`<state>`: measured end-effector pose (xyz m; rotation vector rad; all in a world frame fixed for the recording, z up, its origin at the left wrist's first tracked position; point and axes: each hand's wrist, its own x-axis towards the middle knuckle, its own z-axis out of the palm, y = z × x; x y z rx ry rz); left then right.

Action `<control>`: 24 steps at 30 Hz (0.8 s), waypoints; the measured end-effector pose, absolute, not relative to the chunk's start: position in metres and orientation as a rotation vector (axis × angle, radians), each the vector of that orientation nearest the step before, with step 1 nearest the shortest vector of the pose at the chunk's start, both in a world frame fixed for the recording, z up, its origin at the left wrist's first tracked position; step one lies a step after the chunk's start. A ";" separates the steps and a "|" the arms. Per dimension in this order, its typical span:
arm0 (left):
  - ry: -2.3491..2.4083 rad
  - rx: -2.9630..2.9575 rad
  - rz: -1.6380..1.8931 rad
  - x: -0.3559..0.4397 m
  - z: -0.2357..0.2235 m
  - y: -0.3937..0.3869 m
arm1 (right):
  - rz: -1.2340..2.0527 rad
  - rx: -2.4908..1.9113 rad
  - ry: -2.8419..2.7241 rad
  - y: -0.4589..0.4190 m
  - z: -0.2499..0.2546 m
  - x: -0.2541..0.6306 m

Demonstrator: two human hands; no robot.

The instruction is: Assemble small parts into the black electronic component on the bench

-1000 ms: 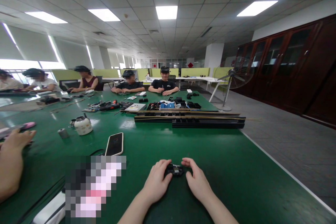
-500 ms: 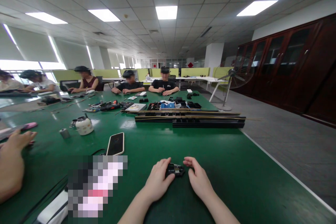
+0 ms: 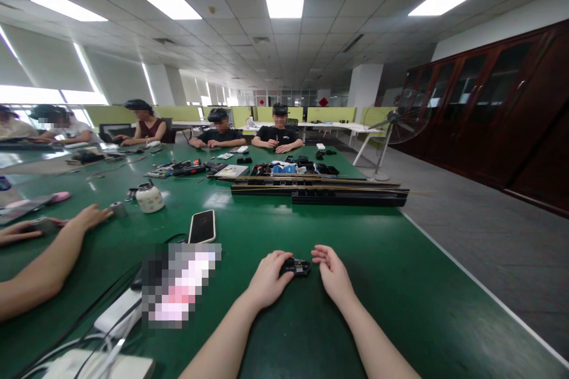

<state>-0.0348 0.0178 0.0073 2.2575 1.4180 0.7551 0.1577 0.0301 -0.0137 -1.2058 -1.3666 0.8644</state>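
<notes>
As left hand [image 3: 268, 280] grips device [image 3: 300, 267], right [image 3: 333, 275] half-curled

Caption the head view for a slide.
Left hand holds a small black device on the green table; the right hand is open beside it.

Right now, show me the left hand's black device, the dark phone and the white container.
Black device [image 3: 300, 267]: head view, uncovered top.
Dark phone [image 3: 202, 226]: head view, its screen.
White container [image 3: 150, 200]: head view, rounded side.

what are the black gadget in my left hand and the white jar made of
Black gadget: probably hard plastic, fairly matte, judging by its dark, angular body with little shine. White jar: perhaps coated metal or ceramic; its smooth, faintly glossy curve fits both.
</notes>
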 end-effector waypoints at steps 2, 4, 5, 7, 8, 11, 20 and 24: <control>1.409 2.261 0.740 -0.035 0.009 0.015 | 0.866 -1.205 -1.360 0.029 -0.013 0.158; 1.399 2.266 0.736 -0.036 0.011 0.013 | 0.862 -1.211 -1.348 0.028 -0.012 0.158; 1.400 2.268 0.733 -0.036 0.012 0.012 | 0.861 -1.216 -1.341 0.028 -0.012 0.157; 1.409 2.268 0.725 -0.035 0.012 0.012 | 0.854 -1.228 -1.327 0.028 -0.011 0.157; 1.411 2.269 0.720 -0.035 0.013 0.012 | 0.852 -1.230 -1.325 0.027 -0.010 0.157; 1.416 2.271 0.712 -0.036 0.013 0.013 | 0.850 -1.238 -1.332 0.027 -0.008 0.157; 1.409 2.244 0.754 -0.036 0.015 0.015 | 0.822 -1.264 -1.376 0.023 0.003 0.158; 1.388 2.261 0.777 -0.037 0.016 0.015 | 0.807 -1.278 -1.403 0.022 0.005 0.157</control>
